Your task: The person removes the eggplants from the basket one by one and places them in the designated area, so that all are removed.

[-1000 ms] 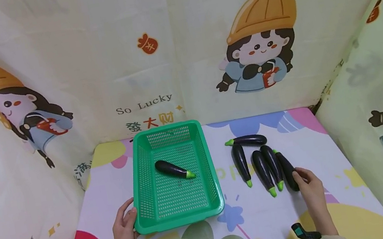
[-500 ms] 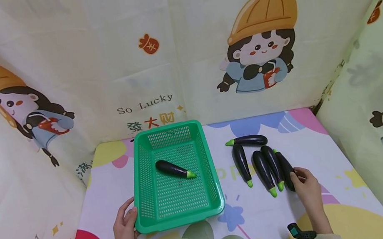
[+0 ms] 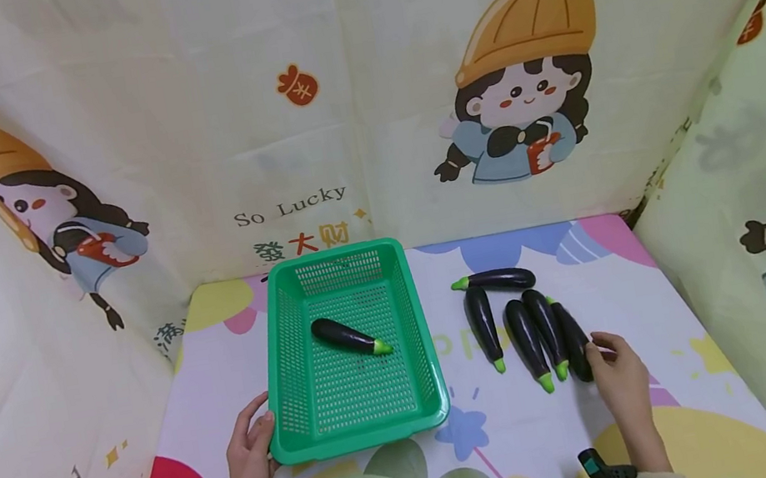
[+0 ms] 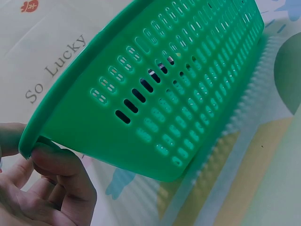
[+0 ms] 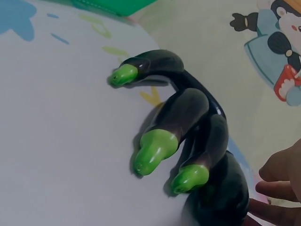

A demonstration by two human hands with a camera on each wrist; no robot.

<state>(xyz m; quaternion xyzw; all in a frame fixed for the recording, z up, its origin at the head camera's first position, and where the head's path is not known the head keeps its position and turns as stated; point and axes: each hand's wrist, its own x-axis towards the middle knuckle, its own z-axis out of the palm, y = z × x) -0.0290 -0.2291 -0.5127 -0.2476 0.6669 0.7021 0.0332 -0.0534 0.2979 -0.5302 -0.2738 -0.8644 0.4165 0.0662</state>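
Note:
In the head view my left hand [image 3: 250, 452] grips the near left corner of a green plastic basket [image 3: 440, 382]. Thumb and curled fingers hold its rim [image 4: 35, 127] in the left wrist view. One dark eggplant [image 3: 344, 337] with a green stem end lies inside the basket. My right hand [image 3: 618, 373] is at the lower end of the rightmost eggplant [image 3: 570, 334], of several lying on the table. From the right wrist, its loosely extended fingers [image 5: 277, 190] show beside that eggplant [image 5: 228, 193], one fingertip touching it; the thumb is out of that view.
Two eggplants lie side by side, a left one [image 3: 526, 343] and a right one [image 3: 546, 330]. Beyond them are an upright-lying eggplant [image 3: 484, 330] and a crosswise one [image 3: 501, 280]. Printed cloth walls [image 3: 376, 105] enclose the patterned tabletop [image 3: 522, 435].
My right hand has shifted slightly left and then back right beside the rightmost eggplant, whose lower end sits slightly further left. The left hand and basket stay in place.

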